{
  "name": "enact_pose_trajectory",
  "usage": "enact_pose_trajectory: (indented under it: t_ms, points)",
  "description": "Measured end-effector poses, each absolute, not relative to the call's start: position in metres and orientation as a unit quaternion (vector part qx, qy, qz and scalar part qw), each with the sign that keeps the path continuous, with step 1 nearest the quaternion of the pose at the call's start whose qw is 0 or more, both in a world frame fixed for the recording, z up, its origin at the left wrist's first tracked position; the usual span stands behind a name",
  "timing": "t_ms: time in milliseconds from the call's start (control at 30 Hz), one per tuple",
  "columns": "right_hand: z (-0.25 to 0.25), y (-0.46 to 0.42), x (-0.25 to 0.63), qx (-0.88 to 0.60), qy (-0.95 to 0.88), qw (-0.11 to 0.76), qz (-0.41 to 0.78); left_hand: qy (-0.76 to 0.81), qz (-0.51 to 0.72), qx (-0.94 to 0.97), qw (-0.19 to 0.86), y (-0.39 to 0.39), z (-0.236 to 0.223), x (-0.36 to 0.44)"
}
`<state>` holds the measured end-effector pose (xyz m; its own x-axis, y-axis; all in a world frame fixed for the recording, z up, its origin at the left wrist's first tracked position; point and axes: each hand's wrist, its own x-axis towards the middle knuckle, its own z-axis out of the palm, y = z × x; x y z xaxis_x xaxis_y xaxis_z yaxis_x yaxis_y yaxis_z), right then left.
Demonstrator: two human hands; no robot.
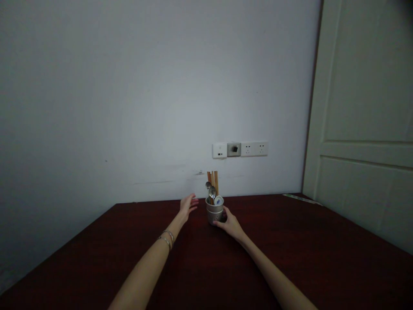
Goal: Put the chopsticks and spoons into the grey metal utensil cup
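A grey metal utensil holder (pixel 214 211) stands upright on the dark red table. Wooden chopsticks (pixel 216 181), metal spoons (pixel 212 192) and a white spoon with a blue mark (pixel 218 200) stick up out of it. My right hand (pixel 230 223) is wrapped round the holder's right side, thumb across the front and fingers partly hidden behind it. Left of the holder, my left hand (pixel 188 205) is apart from it, fingers spread and nothing in them. Thin bangles (pixel 167 238) circle my left wrist.
The table (pixel 206 275) reaches back to a white wall with sockets (pixel 254 149) above it. At the back right edge lies a flat, pale strip (pixel 301 199). A pale panelled door (pixel 368 129) stands along the right side.
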<state>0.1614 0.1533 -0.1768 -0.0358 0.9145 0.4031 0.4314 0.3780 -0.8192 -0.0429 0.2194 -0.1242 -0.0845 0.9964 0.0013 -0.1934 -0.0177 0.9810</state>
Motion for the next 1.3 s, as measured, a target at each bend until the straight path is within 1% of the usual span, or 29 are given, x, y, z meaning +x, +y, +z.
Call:
enact_pose_trajectory:
  t_ms: [100, 167, 267, 367, 567, 733, 800, 867, 1000, 1067, 1133, 1300]
  points:
    - [-0.178, 0.155, 0.163, -0.502, -0.68, 0.476, 0.242, 0.494, 0.559, 0.441, 0.499, 0.207, -0.142, -0.055]
    - [-0.177, 0.154, 0.164, -0.501, -0.685, 0.472, 0.241, 0.489, 0.574, 0.438, 0.49, 0.2, -0.148, -0.062]
    - [-0.173, 0.151, 0.163, -0.495, -0.687, 0.474, 0.243, 0.483, 0.6, 0.43, 0.471, 0.192, -0.151, -0.069]
    - [-0.171, 0.149, 0.162, -0.491, -0.676, 0.49, 0.248, 0.483, 0.601, 0.449, 0.451, 0.188, -0.155, -0.074]
    - [-0.182, 0.155, 0.169, -0.472, -0.65, 0.524, 0.283, 0.464, 0.599, 0.501, 0.418, 0.187, -0.165, -0.079]
    - [-0.181, 0.155, 0.182, -0.499, -0.633, 0.508, 0.303, 0.47, 0.577, 0.537, 0.397, 0.187, -0.167, -0.077]
    - [-0.177, 0.15, 0.19, -0.536, -0.634, 0.489, 0.269, 0.471, 0.572, 0.547, 0.39, 0.187, -0.168, -0.077]
    - [-0.173, 0.142, 0.201, -0.585, -0.644, 0.452, 0.197, 0.471, 0.568, 0.554, 0.386, 0.188, -0.169, -0.077]
    - [-0.17, 0.122, 0.227, -0.641, -0.692, 0.329, 0.045, 0.478, 0.556, 0.564, 0.378, 0.186, -0.168, -0.076]
    - [-0.17, 0.112, 0.236, -0.645, -0.712, 0.278, 0.01, 0.483, 0.552, 0.567, 0.376, 0.184, -0.166, -0.075]
    - [-0.17, 0.105, 0.239, -0.644, -0.723, 0.248, -0.009, 0.482, 0.555, 0.564, 0.376, 0.182, -0.164, -0.074]
    - [-0.171, 0.099, 0.235, -0.643, -0.732, 0.218, -0.052, 0.485, 0.572, 0.543, 0.378, 0.176, -0.164, -0.076]
